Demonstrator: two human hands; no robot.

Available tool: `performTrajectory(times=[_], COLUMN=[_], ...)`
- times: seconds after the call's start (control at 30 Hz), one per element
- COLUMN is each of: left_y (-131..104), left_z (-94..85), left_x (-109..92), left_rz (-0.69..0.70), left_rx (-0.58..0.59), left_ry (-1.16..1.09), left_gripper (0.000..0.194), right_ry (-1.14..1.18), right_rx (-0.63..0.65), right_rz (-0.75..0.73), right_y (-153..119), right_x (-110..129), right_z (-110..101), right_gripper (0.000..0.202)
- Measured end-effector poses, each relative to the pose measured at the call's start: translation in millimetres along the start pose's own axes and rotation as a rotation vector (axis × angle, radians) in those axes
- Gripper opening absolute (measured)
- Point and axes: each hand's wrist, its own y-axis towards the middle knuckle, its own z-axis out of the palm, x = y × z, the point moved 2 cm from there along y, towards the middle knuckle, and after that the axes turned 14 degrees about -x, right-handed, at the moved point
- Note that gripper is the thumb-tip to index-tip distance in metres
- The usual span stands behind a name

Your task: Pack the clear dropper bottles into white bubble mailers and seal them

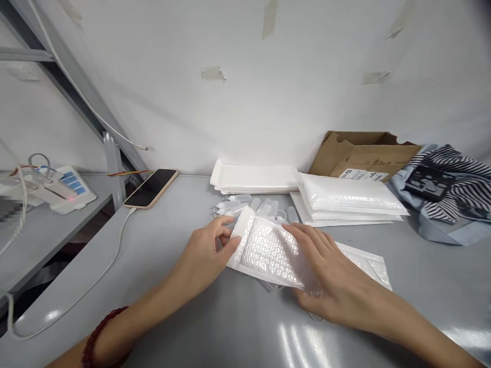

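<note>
A white bubble mailer (268, 250) is held between both hands, tilted a little above the grey table. My left hand (215, 244) pinches the mailer at its flap end, thumb on the near face. My right hand (320, 268) grips its other end, fingers over the top edge and thumb below. Behind the mailer lie several small translucent plastic bottles (233, 204), partly hidden by it. Another flat bubble mailer (370, 263) lies on the table under my right wrist. Some clear plastic shows beneath the held mailer, too covered to make out.
A stack of flat white mailers (257, 179) and a pile of puffed mailers (349, 199) lie along the wall. Behind them stands an open cardboard box (364, 153). Striped cloth (456, 179) lies at right. A phone (151, 189) on a white cable (111, 266) rests at left.
</note>
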Motion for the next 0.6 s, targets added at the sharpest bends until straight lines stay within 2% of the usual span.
performTrajectory(times=[0.1,0.17,0.27,0.37,0.43,0.53,0.6], left_y=[-1.3,-2.5,-5.7,-11.2,-15.6,-21.6,-23.9], left_z=[2.8,5.3,10.0,15.7,20.5,27.6,30.5], left_x=[-1.3,-1.2,0.0,1.2,0.1,-5.2,-8.2], left_rz=[-0.192,-0.266,-0.348,-0.424,-0.420,-0.309,-0.256], left_rx=[0.245,0.342,0.401,0.377,0.407,0.506,0.492], left_ry=[-0.349,-0.479,-0.557,-0.563,-0.550,-0.542,-0.494], left_gripper=[0.030,0.022,0.014,0.009,0.006,0.007,0.009], right_ry=[-0.014,-0.038,-0.079,-0.080,-0.081,-0.090,-0.094], right_rx=[-0.062,-0.096,-0.119,-0.131,-0.138,-0.138,-0.138], right_rz=[-0.081,-0.139,-0.184,-0.201,-0.213,-0.244,-0.265], right_y=[1.0,1.3,1.5,0.7,-0.3,-1.0,-0.5], right_x=[1.9,3.8,6.5,9.0,11.1,15.0,16.9], right_z=[0.8,0.3,-1.2,-1.9,-0.3,4.8,6.8], right_gripper=[0.084,0.087,0.091,0.092,0.091,0.088,0.085])
